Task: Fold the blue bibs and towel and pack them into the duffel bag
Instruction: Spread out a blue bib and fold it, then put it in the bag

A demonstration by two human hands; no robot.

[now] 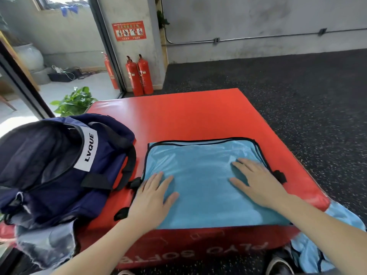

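A: What's sitting biggest in view?

B: The red plyo box (178,116) is serving as the work surface, and it's standing on dark speckled flooring (297,80). Its flat padded top is probably why the folding is happening here.

A: And the duffel bag?

B: The navy duffel bag (59,165) is slumping on the box's left side, just beside the fabric, with its mouth gaping toward the camera. I'd judge it's lying there so folded pieces can be going straight in.

A: Where's the thing being folded?

B: A light blue bib (202,185) with dark trim is lying flat on the near half of the box, its near edge running along the box's front rim. It's looking like a rough rectangle, so the fold seems to be partway along. More light blue fabric (327,245) is hanging off the right near corner; I can't tell whether that's another bib or the towel.

A: The hands?

B: The left hand (153,197) is pressing flat on the bib's left edge, fingers straight and spread. The right hand (256,183) is lying palm down on the right part, fingers extended too. Neither is gripping anything; they're seemingly smoothing the layers so the fold is staying crisp
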